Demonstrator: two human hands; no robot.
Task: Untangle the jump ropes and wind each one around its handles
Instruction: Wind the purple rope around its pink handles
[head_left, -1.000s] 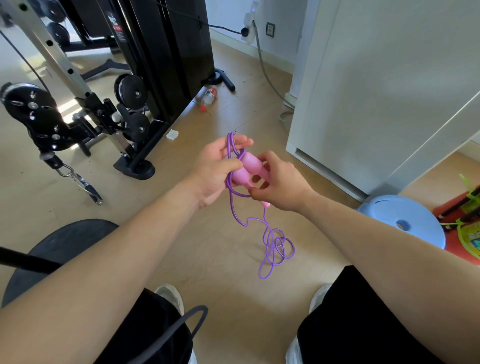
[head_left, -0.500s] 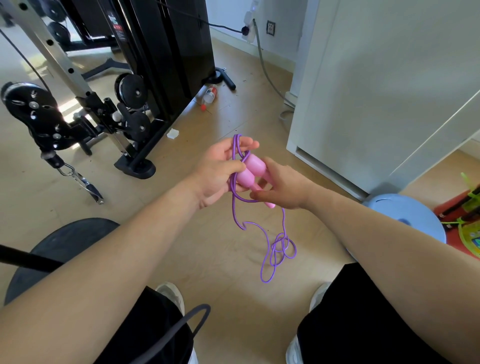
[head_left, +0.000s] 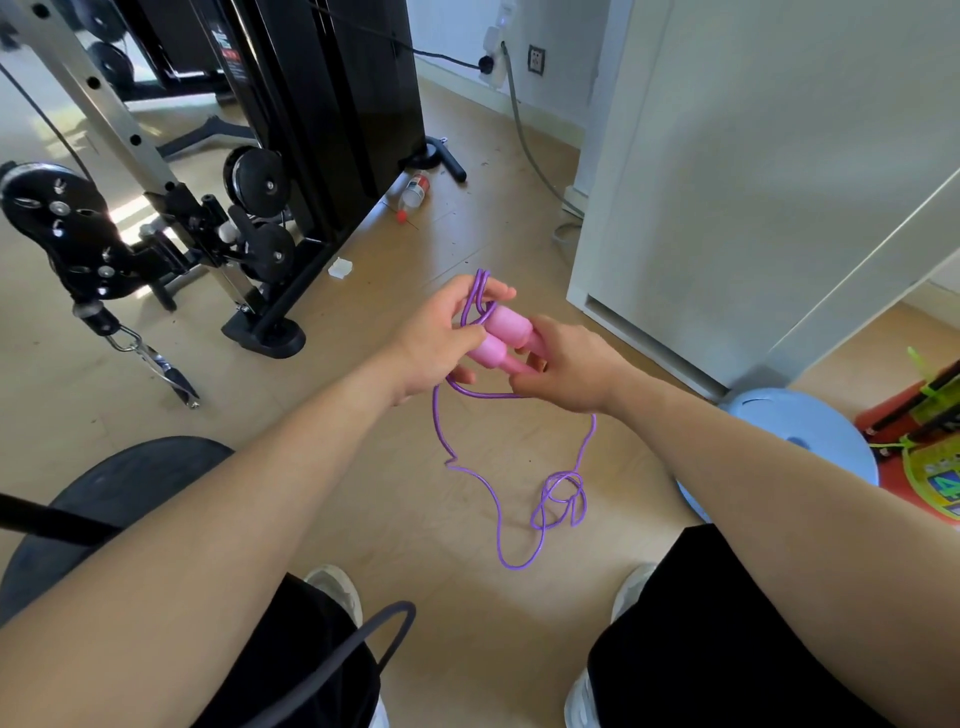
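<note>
Two pink handles (head_left: 503, 336) of a jump rope lie side by side between my hands, above the floor. My left hand (head_left: 441, 338) grips their thick ends and pinches loops of the purple rope (head_left: 480, 296) that stand up above the handles. My right hand (head_left: 563, 366) holds the thin ends from the right. The remaining purple rope hangs down in a long loop (head_left: 511, 512) with a small tangle on its right side. A second, black rope (head_left: 358, 649) lies over my left thigh at the bottom.
A black cable machine (head_left: 291, 130) with pulleys stands at the left, a hanging clip (head_left: 156, 364) near it. A white cabinet (head_left: 753, 182) rises at the right, a light blue stool (head_left: 810, 441) below it. A dark round seat (head_left: 119, 483) is at lower left.
My right hand has swung round the handles, carrying rope with it, and the hanging loop has shifted slightly right. The left hand keeps its grip.
</note>
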